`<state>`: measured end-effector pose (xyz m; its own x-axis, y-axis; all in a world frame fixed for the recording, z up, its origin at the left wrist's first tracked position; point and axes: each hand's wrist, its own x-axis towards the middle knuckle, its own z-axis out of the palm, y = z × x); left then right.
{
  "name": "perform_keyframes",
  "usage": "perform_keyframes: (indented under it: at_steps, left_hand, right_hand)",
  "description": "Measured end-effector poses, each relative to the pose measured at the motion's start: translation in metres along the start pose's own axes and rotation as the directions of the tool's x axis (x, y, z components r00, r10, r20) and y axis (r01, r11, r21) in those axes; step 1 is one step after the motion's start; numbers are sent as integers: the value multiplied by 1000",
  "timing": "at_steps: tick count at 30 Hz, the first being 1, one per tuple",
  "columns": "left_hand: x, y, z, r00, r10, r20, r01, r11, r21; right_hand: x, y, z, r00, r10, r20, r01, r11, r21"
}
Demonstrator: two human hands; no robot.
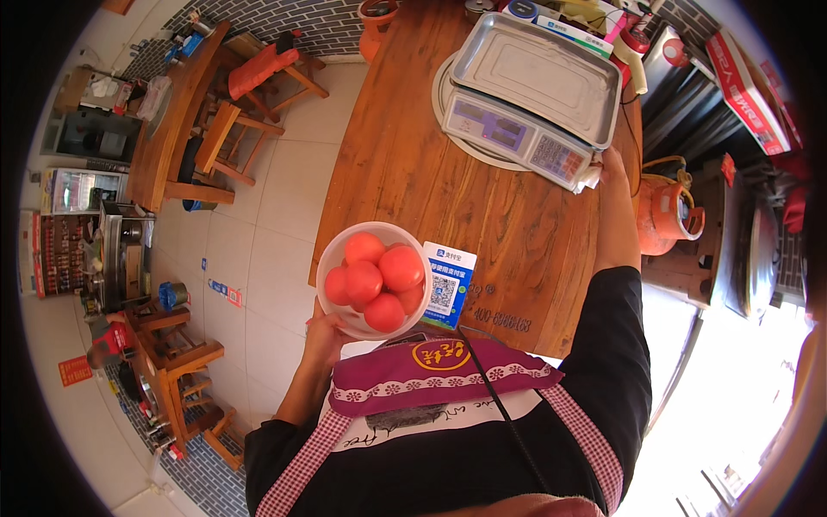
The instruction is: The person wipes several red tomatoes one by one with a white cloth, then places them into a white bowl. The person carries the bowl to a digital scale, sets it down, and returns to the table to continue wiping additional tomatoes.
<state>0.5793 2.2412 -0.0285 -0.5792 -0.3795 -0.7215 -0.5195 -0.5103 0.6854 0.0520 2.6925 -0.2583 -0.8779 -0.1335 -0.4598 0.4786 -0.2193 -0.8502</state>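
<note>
My left hand grips the rim of a white plastic bowl with several red tomatoes in it, close in front of my apron. Beside the bowl a payment card with a printed code lies at the near side of the wooden table. At the far side my right hand is at the right corner of a digital scale, by something whitish; its fingers are partly hidden, so their grip is unclear. A metal tray rests on the scale, and a round pale board lies under it.
Orange gas cylinders stand right of the table and behind it. A cable runs down the table's right side. Wooden stools and another table are at the left. A person is at the far lower left.
</note>
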Motion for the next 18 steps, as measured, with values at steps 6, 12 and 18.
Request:
perform_keyframes:
  at_steps: [6, 12, 18]
  left_hand:
    - [0, -4, 1, 1000, -10, -18, 9, 1000, -10]
    - [-4, 1, 2, 1000, -13, -17, 13, 1000, -16]
    - [-2, -8, -5, 1000, -5, 2, 5, 1000, -20]
  right_hand:
    - [-19, -3, 26, 991, 2, -137, -2, 1000, 4]
    - [0, 8, 1, 999, -29, -22, 30, 1000, 4]
    - [-22, -2, 16, 991, 32, -133, -23, 998, 65]
